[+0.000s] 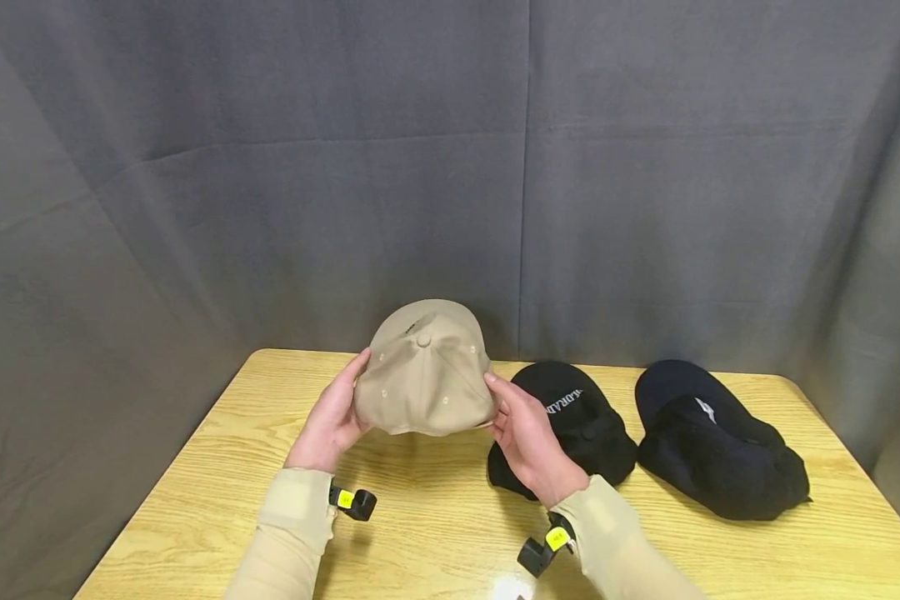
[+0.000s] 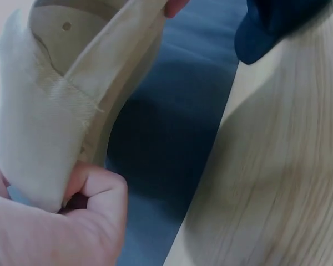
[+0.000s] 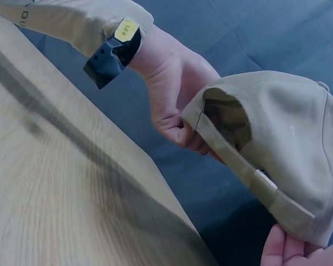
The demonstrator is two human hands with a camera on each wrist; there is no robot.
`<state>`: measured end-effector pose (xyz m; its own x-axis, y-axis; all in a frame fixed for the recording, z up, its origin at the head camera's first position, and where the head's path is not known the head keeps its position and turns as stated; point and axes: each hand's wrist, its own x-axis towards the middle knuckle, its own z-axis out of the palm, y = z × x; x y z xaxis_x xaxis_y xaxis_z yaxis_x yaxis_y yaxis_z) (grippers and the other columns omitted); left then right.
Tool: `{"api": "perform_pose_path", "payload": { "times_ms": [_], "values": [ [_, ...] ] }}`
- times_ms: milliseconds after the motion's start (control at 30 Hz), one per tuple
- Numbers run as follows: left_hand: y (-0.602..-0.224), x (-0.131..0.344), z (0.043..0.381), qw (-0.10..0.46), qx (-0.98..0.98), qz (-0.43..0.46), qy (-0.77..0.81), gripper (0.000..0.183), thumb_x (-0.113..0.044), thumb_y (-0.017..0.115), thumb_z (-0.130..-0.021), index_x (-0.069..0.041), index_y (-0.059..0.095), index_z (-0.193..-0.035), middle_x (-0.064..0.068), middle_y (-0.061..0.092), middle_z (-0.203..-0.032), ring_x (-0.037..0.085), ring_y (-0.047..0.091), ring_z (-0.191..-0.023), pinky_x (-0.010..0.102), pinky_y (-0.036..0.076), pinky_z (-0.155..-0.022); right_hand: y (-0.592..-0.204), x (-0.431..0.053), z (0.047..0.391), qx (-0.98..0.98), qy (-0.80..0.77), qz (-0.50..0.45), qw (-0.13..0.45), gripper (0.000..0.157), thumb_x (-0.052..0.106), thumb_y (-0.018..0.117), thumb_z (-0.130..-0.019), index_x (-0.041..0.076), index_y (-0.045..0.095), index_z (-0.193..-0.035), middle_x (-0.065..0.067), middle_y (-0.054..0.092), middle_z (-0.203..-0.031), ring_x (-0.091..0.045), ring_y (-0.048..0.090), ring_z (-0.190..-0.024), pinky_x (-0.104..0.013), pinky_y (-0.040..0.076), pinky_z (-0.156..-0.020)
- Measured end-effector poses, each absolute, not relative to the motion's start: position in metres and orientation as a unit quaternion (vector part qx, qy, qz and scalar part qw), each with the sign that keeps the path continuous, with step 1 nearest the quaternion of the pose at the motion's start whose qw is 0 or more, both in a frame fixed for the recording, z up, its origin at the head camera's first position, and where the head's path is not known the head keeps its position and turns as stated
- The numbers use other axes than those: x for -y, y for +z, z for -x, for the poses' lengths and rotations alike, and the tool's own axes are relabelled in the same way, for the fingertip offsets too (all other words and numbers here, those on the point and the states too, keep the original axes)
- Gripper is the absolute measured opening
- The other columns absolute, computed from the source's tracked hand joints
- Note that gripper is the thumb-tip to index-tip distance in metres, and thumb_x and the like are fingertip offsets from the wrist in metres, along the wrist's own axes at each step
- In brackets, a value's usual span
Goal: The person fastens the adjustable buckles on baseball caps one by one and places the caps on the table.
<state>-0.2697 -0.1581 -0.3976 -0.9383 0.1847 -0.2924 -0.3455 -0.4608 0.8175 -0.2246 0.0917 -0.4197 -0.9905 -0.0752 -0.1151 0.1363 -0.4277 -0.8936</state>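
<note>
A beige baseball cap [image 1: 425, 379] is held up above the table, its brim pointing away and its top button facing me. My left hand [image 1: 333, 419] grips the cap's left side, thumb on the outside. On the other side, my right hand [image 1: 528, 433] pinches the cap's edge. In the left wrist view, curled fingers [image 2: 102, 191] hold the rim of the beige cap [image 2: 30, 122]. The right wrist view shows the back opening and strap of the cap [image 3: 299, 133] between both hands.
A black cap [image 1: 558, 400] with white lettering lies on the wooden table [image 1: 217, 500], partly behind my right hand. Right of it rests a dark navy cap [image 1: 720, 458] with a small white mark. A grey curtain [image 1: 390, 167] hangs behind the table.
</note>
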Motion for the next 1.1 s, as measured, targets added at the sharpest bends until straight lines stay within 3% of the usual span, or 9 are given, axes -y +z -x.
{"api": "perform_pose_path", "payload": {
  "times_ms": [200,467,700,867,967,1100],
  "values": [
    [-0.403,0.168,0.275,0.165,-0.528,0.069,0.831,0.032,-0.043,0.047,-0.108,-0.017,0.053,-0.126,-0.003,0.065,-0.098,0.01,0.064,-0.086,0.027,0.053,-0.076,-0.425,-0.086,0.224,-0.537,-0.84,-0.028,0.078,0.042,0.032,0.063,-0.102,0.001,0.056,-0.129,-0.005,0.07,-0.107,-0.017,0.066,-0.091,-0.03,0.046,-0.083],
    [-0.418,0.183,0.276,0.144,-0.625,0.105,0.76,0.043,-0.039,0.054,-0.106,-0.01,0.054,-0.137,-0.002,0.067,-0.098,0.01,0.065,-0.083,0.025,0.052,-0.069,-0.434,-0.077,0.219,-0.556,-0.824,-0.023,0.104,0.045,0.031,0.063,-0.101,-0.003,0.053,-0.13,-0.006,0.065,-0.109,-0.016,0.063,-0.092,-0.033,0.045,-0.087],
    [-0.425,0.186,0.28,0.132,-0.662,0.133,0.726,0.034,-0.038,0.061,-0.102,-0.005,0.062,-0.108,-0.002,0.066,-0.076,0.007,0.063,-0.064,0.021,0.049,-0.056,-0.438,-0.07,0.217,-0.568,-0.815,-0.042,0.11,0.049,0.026,0.066,-0.099,-0.007,0.051,-0.132,-0.01,0.057,-0.115,-0.017,0.057,-0.09,-0.031,0.048,-0.082],
    [-0.432,0.188,0.281,0.129,-0.693,0.15,0.693,0.034,-0.037,0.061,-0.102,-0.003,0.06,-0.106,-0.002,0.063,-0.071,0.007,0.061,-0.061,0.022,0.049,-0.055,-0.439,-0.068,0.214,-0.576,-0.809,-0.058,0.105,0.041,0.025,0.066,-0.099,-0.007,0.057,-0.123,-0.012,0.052,-0.117,-0.017,0.052,-0.085,-0.031,0.052,-0.077],
    [-0.435,0.189,0.281,0.121,-0.707,0.157,0.679,0.033,-0.036,0.062,-0.101,-0.003,0.061,-0.106,-0.004,0.061,-0.07,0.006,0.059,-0.06,0.021,0.048,-0.055,-0.439,-0.068,0.214,-0.575,-0.809,-0.053,0.11,0.04,0.026,0.065,-0.099,-0.006,0.059,-0.123,-0.014,0.053,-0.122,-0.019,0.055,-0.093,-0.034,0.052,-0.083],
    [-0.435,0.188,0.282,0.111,-0.72,0.151,0.668,0.035,-0.034,0.064,-0.1,-0.001,0.062,-0.111,-0.003,0.062,-0.076,0.006,0.06,-0.065,0.021,0.049,-0.059,-0.441,-0.068,0.213,-0.567,-0.814,-0.033,0.122,0.047,0.026,0.063,-0.101,-0.009,0.055,-0.132,-0.015,0.056,-0.13,-0.027,0.056,-0.115,-0.04,0.047,-0.096]
  ]
}}
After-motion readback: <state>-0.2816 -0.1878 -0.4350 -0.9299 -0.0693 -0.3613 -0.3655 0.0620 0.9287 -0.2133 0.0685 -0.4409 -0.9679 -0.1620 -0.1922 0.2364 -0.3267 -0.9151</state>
